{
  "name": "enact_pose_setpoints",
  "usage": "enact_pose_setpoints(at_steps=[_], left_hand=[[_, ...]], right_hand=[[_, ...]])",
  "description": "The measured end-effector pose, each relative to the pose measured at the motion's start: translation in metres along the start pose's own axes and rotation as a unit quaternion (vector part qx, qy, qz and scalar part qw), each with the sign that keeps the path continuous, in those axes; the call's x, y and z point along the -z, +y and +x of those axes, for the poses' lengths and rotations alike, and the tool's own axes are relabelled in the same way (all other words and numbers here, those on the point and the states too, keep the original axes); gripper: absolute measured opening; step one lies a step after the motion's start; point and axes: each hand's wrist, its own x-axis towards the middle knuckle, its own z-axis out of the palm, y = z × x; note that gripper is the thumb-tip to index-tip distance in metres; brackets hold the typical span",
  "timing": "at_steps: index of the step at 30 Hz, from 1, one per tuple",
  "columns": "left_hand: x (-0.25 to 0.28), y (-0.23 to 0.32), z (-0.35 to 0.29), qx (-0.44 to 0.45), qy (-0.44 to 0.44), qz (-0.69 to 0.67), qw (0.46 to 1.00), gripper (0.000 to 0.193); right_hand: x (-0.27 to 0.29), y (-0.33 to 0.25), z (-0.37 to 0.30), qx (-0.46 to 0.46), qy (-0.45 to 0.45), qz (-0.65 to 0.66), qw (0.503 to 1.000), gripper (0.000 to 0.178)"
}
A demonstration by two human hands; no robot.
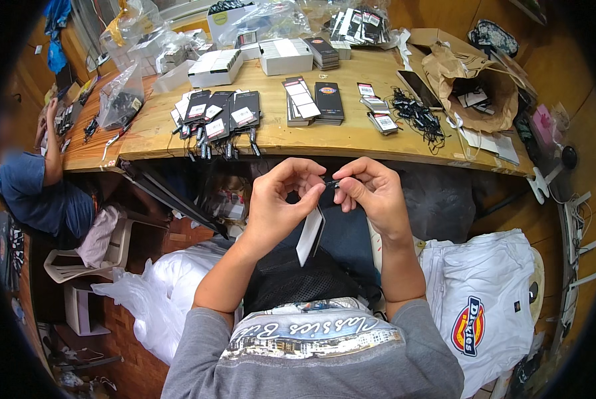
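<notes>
Your left hand (276, 199) sat just left of the frame's centre, fingers curled and pinched on the top of a small hang tag (310, 234) that dangled below it, white face turned left and a dark edge to the right. Your right hand (371, 189), just right of centre, was closed in a pinch on a thin black string (331, 182) that bridged the short gap between the two hands, level with the tag's upper end. Both hands hovered in front of the near edge of the wooden surface (351, 143), above your lap.

On the surface, in the upper middle of the frame, a fan of black tags with white labels (219, 114) lay left of centre, strings hanging over the near edge. To its right stood stacks of black and white tags (314, 101), then smaller barcode labels (376, 113), and beside those a tangle of black strings (414, 114). A brown paper bag (474, 86) lay open in the upper right. White boxes (251, 61) stood farther back, in the top middle.

In the lower right a folded white shirt with a coloured logo (484, 306) rested beside you. At the left edge another person in a blue top (35, 193) sat at the same surface, by a white plastic chair (88, 256).
</notes>
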Motion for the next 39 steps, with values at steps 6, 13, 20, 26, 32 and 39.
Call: enact_pose_setpoints(at_steps=[6,13,20,26,32,39], left_hand=[[0.001,0.006,0.001,0.011,-0.024,0.061,0.998,0.018],[0.001,0.008,0.005,0.001,-0.064,0.114,0.991,0.017],[0.003,0.002,0.009,0.071,-0.068,-0.017,0.995,0.019],[0.003,-0.008,0.013,0.039,-0.073,-0.107,0.991,0.021],[0.002,-0.014,0.016,0.062,-0.094,-0.143,0.983,0.021],[0.011,-0.021,0.013,0.059,-0.121,-0.140,0.981,0.023]], right_hand=[[0.000,-0.002,-0.001,-0.008,-0.001,-0.042,0.999,0.010],[0.004,-0.004,0.001,-0.005,-0.014,-0.085,0.996,0.008],[0.008,0.000,0.003,-0.007,-0.031,-0.060,0.998,0.008],[0.008,0.007,0.006,-0.028,-0.023,0.024,0.999,0.008],[0.005,0.012,0.007,-0.021,-0.021,0.067,0.997,0.008],[-0.001,0.016,0.008,-0.035,-0.065,0.069,0.995,0.009]])
